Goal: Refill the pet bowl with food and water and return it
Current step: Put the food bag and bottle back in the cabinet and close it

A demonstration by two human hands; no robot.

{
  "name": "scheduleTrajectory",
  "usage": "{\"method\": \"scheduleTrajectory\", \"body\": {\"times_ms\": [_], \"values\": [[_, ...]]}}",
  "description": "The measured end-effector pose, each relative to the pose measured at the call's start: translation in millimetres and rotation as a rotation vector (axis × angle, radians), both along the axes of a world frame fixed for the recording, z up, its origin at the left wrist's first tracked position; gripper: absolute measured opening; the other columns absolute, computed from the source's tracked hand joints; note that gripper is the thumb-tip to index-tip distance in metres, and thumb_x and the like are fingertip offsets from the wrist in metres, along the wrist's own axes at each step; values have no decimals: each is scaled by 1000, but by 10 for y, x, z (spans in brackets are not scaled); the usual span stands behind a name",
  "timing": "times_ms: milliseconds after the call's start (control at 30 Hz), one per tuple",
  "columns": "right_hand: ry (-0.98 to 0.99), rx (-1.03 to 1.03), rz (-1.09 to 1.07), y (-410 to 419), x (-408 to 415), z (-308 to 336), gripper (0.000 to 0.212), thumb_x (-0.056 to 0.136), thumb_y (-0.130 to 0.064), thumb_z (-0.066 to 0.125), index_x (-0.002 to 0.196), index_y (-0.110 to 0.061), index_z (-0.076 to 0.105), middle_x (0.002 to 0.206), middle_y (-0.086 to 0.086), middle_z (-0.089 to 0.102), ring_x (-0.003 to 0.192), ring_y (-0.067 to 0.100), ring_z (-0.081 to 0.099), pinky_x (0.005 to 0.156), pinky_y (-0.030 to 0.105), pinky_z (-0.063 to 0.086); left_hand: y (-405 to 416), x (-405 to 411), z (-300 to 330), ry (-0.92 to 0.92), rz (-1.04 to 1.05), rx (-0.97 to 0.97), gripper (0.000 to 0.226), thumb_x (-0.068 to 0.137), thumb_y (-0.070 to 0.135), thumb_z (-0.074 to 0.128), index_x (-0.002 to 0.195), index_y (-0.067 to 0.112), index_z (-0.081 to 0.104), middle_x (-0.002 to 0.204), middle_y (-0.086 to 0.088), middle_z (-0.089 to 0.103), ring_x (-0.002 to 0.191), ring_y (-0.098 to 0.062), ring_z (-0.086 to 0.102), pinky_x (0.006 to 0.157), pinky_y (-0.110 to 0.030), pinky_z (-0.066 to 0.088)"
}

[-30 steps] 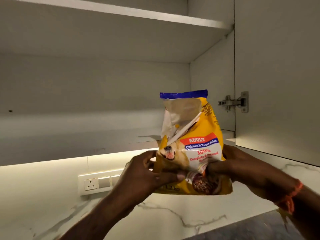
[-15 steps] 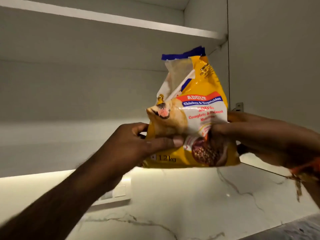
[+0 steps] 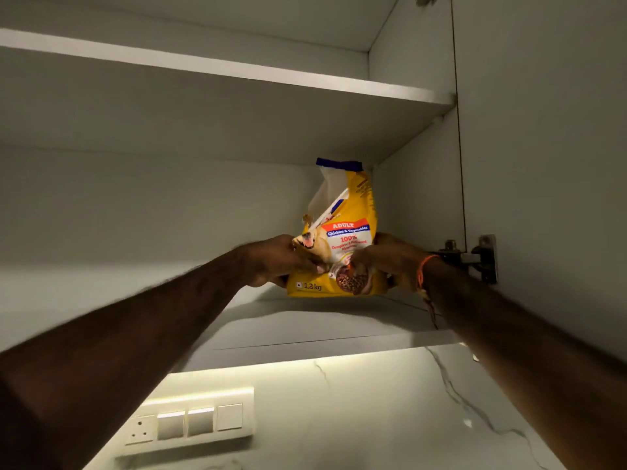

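A yellow pet food bag [image 3: 353,215] with a blue torn-open top stands upright on the lower shelf [image 3: 305,320] of a wall cupboard, near its right rear corner. My left hand [image 3: 278,259] grips the bag's lower left side, thumb across the front. My right hand [image 3: 383,262] grips the lower right side; an orange thread band circles its wrist. Both arms reach up into the cupboard. No pet bowl is in view.
The cupboard's open door [image 3: 543,164] hangs at the right with a metal hinge [image 3: 475,257] beside my right wrist. An upper shelf [image 3: 237,69] runs above the bag. Below, a lit marble wall carries a white switch panel [image 3: 190,422].
Both hands lifted the bag from below the cupboard up and back onto its lower shelf. My view tilted upward with it.
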State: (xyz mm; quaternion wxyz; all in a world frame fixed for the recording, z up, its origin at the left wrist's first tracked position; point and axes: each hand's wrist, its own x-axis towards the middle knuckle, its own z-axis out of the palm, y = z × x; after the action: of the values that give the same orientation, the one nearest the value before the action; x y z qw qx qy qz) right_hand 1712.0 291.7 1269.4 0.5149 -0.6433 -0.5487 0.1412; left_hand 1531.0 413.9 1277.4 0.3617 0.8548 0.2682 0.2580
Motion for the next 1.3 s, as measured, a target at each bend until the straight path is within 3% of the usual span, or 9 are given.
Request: {"method": "scheduleTrajectory", "body": {"times_ms": [100,233,333,467,633,767,933,1100,1300], "values": [[-42,-2,2,299,241,-65,42,81,13,68,118,-8,70,111,12,73,98,31,69,76,36,58,230,209,-21,84,35,0,38,92,5,72,129,14,67,126,-13,73,119,-31,68,104,-53,53],[-167,-27,-111,617,591,-235,64,75,17,76,136,0,61,135,21,64,124,40,61,106,56,49,405,386,-210,119,77,67,34,93,19,74,125,11,67,108,-12,71,94,-26,69,89,-43,56],[-157,-28,-201,726,733,-282,58,82,7,75,137,-3,60,138,18,63,127,39,59,108,51,49,388,370,-235,99,122,72,59,81,40,81,125,4,65,110,-17,69,94,-32,68,86,-53,59],[-231,-29,-300,577,558,-286,57,90,-6,71,144,-5,54,145,19,57,133,39,54,109,44,47,216,252,-222,137,247,123,60,96,36,71,138,0,49,123,-23,61,107,-35,65,90,-51,59],[-417,10,-444,297,236,-287,95,64,-41,84,146,-13,46,141,16,58,124,36,62,103,46,53,30,-29,-237,283,380,345,100,87,61,71,158,7,25,145,-10,51,126,-28,56,96,-40,53],[-532,56,-371,89,-177,-271,87,66,-45,79,140,-12,47,135,16,59,118,36,62,98,42,54,-267,-406,-323,330,440,539,113,86,73,60,164,9,11,169,-11,26,150,-29,36,113,-35,37],[-575,132,-209,-73,-720,-340,70,81,-41,79,139,-14,50,134,12,61,117,32,60,87,36,49,-739,-970,-512,272,524,701,107,87,77,51,164,13,13,167,-11,31,149,-27,38,114,-36,35],[-595,212,-10,-218,-1398,-663,94,86,-56,73,159,-21,27,158,8,44,139,29,49,107,41,45,-1216,-1659,-944,236,692,775,101,85,82,44,164,29,11,171,6,19,155,-17,24,119,-36,28],[-681,476,114,-304,-2179,-1392,83,87,-51,71,155,-18,37,153,5,49,142,27,44,116,43,34,-1706,-2589,-1708,182,949,780,96,84,77,51,162,32,18,167,11,26,151,-8,22,113,-22,17]]}}
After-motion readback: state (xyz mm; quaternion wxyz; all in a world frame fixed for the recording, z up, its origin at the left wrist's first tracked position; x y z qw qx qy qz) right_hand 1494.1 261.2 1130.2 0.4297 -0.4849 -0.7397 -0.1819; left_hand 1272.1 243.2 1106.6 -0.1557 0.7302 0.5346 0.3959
